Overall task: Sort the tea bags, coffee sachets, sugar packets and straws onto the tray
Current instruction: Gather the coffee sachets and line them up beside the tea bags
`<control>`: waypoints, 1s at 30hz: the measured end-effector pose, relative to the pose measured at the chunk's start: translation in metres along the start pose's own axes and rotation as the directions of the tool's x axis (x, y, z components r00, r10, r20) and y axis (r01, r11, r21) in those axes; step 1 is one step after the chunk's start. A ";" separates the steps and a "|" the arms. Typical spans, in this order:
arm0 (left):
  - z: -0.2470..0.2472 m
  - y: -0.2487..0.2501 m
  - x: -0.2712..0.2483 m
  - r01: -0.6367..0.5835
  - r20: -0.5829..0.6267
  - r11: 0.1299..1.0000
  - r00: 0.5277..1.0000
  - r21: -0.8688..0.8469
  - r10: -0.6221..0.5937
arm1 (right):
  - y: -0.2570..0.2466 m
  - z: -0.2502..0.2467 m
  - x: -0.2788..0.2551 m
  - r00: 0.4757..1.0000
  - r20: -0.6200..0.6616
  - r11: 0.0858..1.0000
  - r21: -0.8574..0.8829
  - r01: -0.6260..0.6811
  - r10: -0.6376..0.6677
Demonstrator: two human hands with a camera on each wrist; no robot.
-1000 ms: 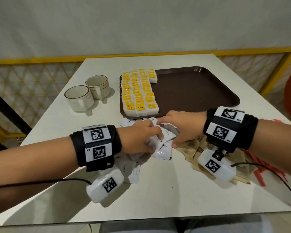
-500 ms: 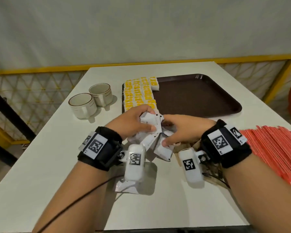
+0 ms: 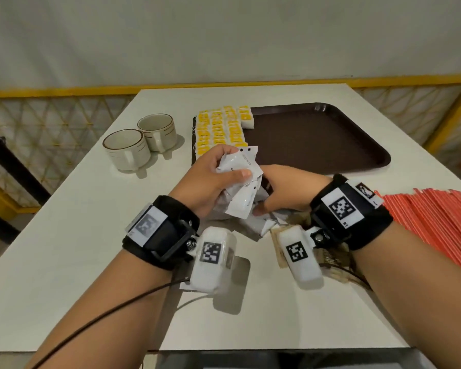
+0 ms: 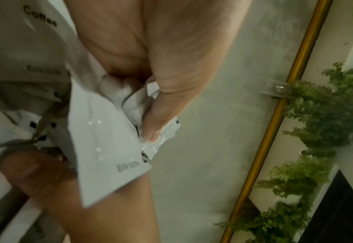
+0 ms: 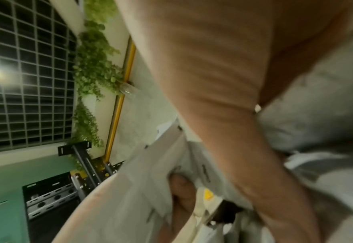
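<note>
The white table point(image 3: 64, 262) carries everything seen. A dark brown tray point(image 3: 317, 139) is set at its far centre, long side across; the right part of it is bare brown surface. Red straws point(image 3: 437, 225) are laid in a broad flat layer at the right table edge, well apart from the tray. Tea bags point(image 3: 221, 129) with yellow labels are ranged in rows on the tray's left end; their print is too small to read in the head view. Two cream cups point(image 3: 141, 142) with brown rims stand touching each other, left of the tray. White coffee sachets point(image 3: 240, 187) are gathered in a loose bundle just before the tray's near edge, held above the table. The left hand point(image 3: 210, 179) is closed round the top of the bundle, thumb pressed on the uppermost sachet; in the left wrist view the word "Coffee" is read on one sachet point(image 4: 26, 24), with smaller print below it illegible, and a small grey label near another sachet's corner also illegible. The right hand point(image 3: 285, 190) is curled against the bundle's right side, thumb on a sachet; more sachets lie beneath it on the table. Brown packets point(image 3: 330, 259) are partly seen under the right wrist. Black-and-white square markers are borne on both wristbands.
</note>
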State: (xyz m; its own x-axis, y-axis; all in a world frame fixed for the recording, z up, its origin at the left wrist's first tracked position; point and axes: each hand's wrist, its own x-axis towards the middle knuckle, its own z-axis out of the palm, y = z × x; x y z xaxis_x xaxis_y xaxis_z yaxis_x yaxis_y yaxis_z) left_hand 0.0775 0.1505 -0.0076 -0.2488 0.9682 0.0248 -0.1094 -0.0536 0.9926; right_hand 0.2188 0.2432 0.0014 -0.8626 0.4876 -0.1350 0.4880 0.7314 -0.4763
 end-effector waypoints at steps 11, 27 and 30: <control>-0.007 0.008 -0.002 -0.049 -0.023 0.972 0.999 -0.231 0.045 | 0.013 -0.006 -0.020 0.995 0.016 0.990 -0.105 -0.095 0.097; -0.004 0.017 0.003 -0.132 -0.143 0.924 0.986 -0.359 0.086 | 0.007 -0.039 -0.014 0.969 -0.168 0.303 0.947 0.108 0.181; 0.007 0.032 0.017 -0.160 -0.143 0.909 0.983 -0.385 0.113 | -0.003 -0.045 0.007 0.952 -0.188 -0.132 0.966 0.224 0.242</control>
State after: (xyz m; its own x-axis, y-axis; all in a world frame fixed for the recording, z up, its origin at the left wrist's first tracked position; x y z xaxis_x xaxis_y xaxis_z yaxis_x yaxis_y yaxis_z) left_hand 0.0768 0.1668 0.0259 -0.3945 0.9112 0.1192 -0.4305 -0.2978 0.8520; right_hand 0.2177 0.2661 0.0410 -0.6783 0.7304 -0.0805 -0.3865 -0.4478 -0.8063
